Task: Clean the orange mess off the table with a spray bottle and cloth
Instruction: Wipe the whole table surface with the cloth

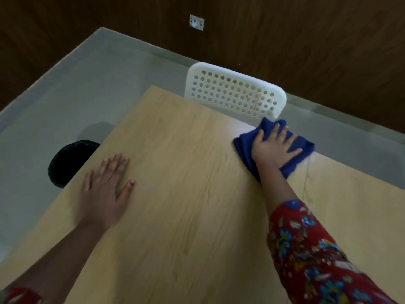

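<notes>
Head view: right grip (276, 148), fingers spread, presses cloth (243, 147) flat at the worktop's (186, 172) far edge; left grip (105, 189), spread flat, rests well apart.

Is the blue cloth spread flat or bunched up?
Bunched: the blue cloth shows thick folds under the right hand, whose straight fingers press it down.

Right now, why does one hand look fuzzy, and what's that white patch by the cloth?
Head view: the left hand is softened by slight motion blur; the white patch looks like glare on the table beside the blue cloth; the room is dim.
</notes>
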